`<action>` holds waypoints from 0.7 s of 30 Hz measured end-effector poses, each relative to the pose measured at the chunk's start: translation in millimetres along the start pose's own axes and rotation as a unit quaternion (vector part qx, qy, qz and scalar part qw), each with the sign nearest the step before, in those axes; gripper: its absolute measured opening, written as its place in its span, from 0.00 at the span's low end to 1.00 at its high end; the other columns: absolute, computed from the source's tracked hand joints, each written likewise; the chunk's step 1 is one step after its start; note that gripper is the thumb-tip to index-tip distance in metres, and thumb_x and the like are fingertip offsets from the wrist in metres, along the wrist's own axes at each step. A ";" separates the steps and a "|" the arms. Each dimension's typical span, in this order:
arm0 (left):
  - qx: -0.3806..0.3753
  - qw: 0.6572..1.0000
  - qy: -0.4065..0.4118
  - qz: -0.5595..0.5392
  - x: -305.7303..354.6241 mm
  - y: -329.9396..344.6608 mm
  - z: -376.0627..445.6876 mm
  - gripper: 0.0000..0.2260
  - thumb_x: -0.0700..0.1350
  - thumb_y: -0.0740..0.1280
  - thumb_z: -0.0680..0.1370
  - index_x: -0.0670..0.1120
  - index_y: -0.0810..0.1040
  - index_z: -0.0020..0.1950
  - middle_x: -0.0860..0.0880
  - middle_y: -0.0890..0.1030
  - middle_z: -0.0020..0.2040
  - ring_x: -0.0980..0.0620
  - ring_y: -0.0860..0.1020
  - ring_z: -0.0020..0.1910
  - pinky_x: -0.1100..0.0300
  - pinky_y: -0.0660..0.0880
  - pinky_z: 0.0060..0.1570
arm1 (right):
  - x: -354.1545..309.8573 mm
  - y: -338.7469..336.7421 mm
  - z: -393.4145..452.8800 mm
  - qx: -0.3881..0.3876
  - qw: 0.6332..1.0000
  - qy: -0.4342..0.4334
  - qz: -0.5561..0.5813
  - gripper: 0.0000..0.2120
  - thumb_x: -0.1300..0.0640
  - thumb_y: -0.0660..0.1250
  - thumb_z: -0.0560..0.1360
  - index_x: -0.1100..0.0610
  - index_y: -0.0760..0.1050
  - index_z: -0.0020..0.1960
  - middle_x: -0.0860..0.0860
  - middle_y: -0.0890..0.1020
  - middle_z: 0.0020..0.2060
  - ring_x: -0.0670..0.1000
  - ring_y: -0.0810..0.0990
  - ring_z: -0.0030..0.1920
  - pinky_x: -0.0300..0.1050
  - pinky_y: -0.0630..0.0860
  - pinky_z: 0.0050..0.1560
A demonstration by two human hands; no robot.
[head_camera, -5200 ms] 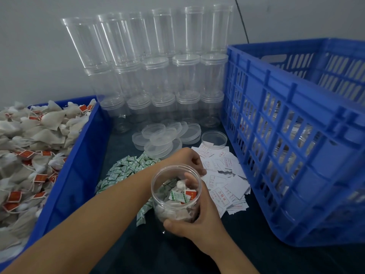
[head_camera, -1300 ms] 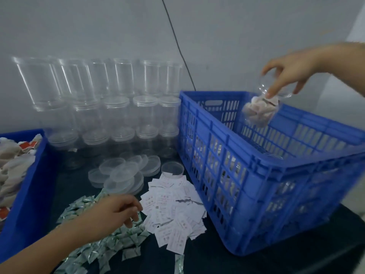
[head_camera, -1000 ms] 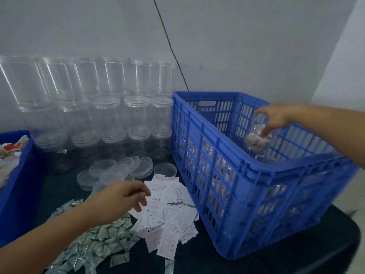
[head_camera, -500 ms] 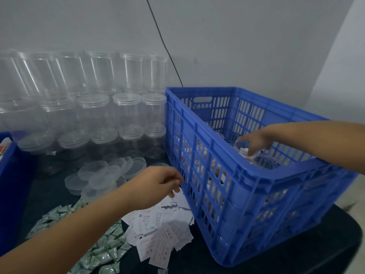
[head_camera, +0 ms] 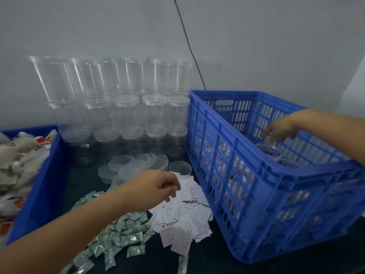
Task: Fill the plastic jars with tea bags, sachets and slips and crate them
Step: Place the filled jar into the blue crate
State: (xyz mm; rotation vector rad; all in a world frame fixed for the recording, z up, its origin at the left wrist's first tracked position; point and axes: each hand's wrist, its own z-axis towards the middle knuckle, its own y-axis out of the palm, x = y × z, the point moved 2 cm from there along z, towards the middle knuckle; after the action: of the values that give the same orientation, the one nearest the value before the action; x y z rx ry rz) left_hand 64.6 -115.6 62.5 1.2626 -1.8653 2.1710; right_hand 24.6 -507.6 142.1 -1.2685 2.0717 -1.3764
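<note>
Hovering empty and spread above the jars [head_camera: 269,153] in the crate [head_camera: 256,180], the right hand [head_camera: 281,130] could topple one; left hand [head_camera: 158,185], loosely curled, hangs over the slips [head_camera: 183,220]

Two hands, left [head_camera: 158,186] and right [head_camera: 280,129]. Two blue containers: the slotted crate [head_camera: 266,175] and a tea-bag bin [head_camera: 43,184]. The clear jars [head_camera: 126,107] stand too crowded to count.

Clear jar [head_camera: 269,153] upright in blue crate [head_camera: 243,165] (contents unclear).
</note>
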 end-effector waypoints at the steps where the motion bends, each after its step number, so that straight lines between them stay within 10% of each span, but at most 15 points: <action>1: 0.001 1.000 -0.010 0.006 -6.1 -4.0 -8.2 0.07 0.46 0.60 0.81 0.54 0.77 0.51 0.60 0.80 0.43 0.66 0.79 0.41 0.70 0.75 0.44 | -6.7 -11.2 -7.8 0.030 0.999 -0.012 -0.006 0.25 0.55 0.61 0.84 0.52 0.59 0.80 0.57 0.68 0.74 0.59 0.75 0.67 0.55 0.74 0.65; 5: 0.017 0.998 -0.053 0.025 -33.6 -23.7 -41.1 0.07 0.46 0.60 0.81 0.55 0.77 0.49 0.59 0.80 0.42 0.67 0.78 0.40 0.72 0.74 0.42 | -50.9 -65.2 -54.3 0.159 0.982 -0.100 0.018 0.20 0.58 0.63 0.83 0.58 0.69 0.74 0.56 0.79 0.55 0.59 0.80 0.54 0.49 0.78 0.46; 14: 0.108 0.987 -0.122 -0.013 -80.6 -44.8 -82.5 0.08 0.45 0.61 0.80 0.55 0.78 0.46 0.57 0.82 0.41 0.63 0.80 0.40 0.62 0.78 0.45 | -208.9 -139.3 -127.9 0.328 0.901 -0.261 0.109 0.15 0.51 0.67 0.80 0.56 0.77 0.64 0.51 0.80 0.46 0.54 0.80 0.49 0.45 0.75 0.43; 21: 0.179 0.969 -0.161 -0.060 -113.1 -44.1 -85.1 0.10 0.44 0.61 0.81 0.54 0.77 0.42 0.55 0.81 0.40 0.65 0.79 0.37 0.72 0.73 0.36 | -294.8 -125.8 -59.1 0.355 0.890 -0.247 0.142 0.29 0.46 0.70 0.77 0.56 0.69 0.74 0.56 0.72 0.72 0.59 0.72 0.70 0.46 0.69 0.64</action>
State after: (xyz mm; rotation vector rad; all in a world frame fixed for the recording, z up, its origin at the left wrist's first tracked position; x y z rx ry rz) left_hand 115.5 21.4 37.6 1.8382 -1.4643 2.4315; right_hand 203.8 -248.5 225.4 -0.8315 1.1744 -1.3091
